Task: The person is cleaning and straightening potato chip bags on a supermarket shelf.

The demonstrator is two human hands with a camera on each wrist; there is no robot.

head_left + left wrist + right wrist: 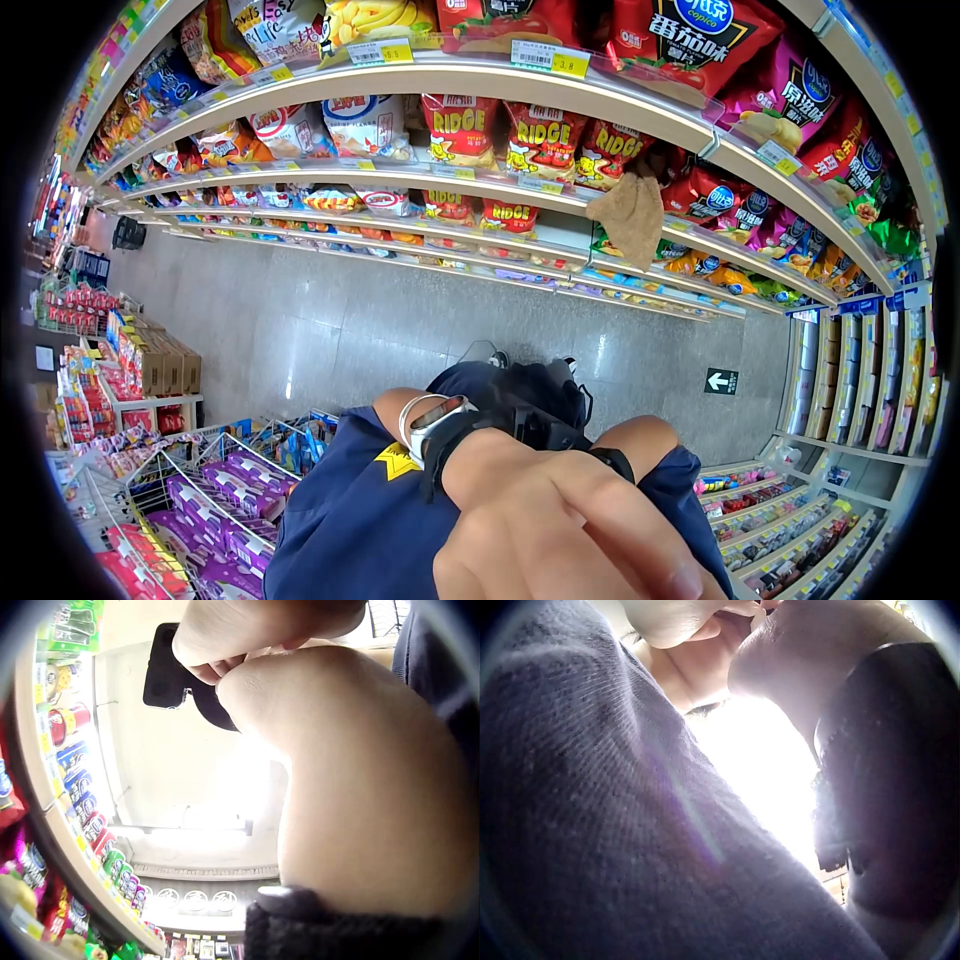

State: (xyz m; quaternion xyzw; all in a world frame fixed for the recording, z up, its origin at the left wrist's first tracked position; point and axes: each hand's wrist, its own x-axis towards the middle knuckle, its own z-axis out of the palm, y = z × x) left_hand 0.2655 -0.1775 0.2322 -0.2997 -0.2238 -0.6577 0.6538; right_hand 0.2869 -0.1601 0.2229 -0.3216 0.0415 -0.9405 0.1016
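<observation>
In the head view my left hand [560,530] is close to the camera at the bottom, its back showing and its fingers bent toward the lower right. A watch [437,415] and a black strap circle that wrist. In the left wrist view, fingers bend against skin in front of a dark, flat-ended object [163,671]; I cannot tell what they hold. My right forearm [640,447] emerges from a navy sleeve, its hand hidden behind the left one. In the right wrist view, partly visible fingers and skin gather at the top, above navy cloth [615,810].
Snack bags [460,130] fill the curved shelves ahead. A brown cloth [630,218] hangs over a shelf edge. Wire baskets of purple packs [240,490] stand at the lower left, and cartons [160,365] behind them. More product racks [790,525] line the lower right.
</observation>
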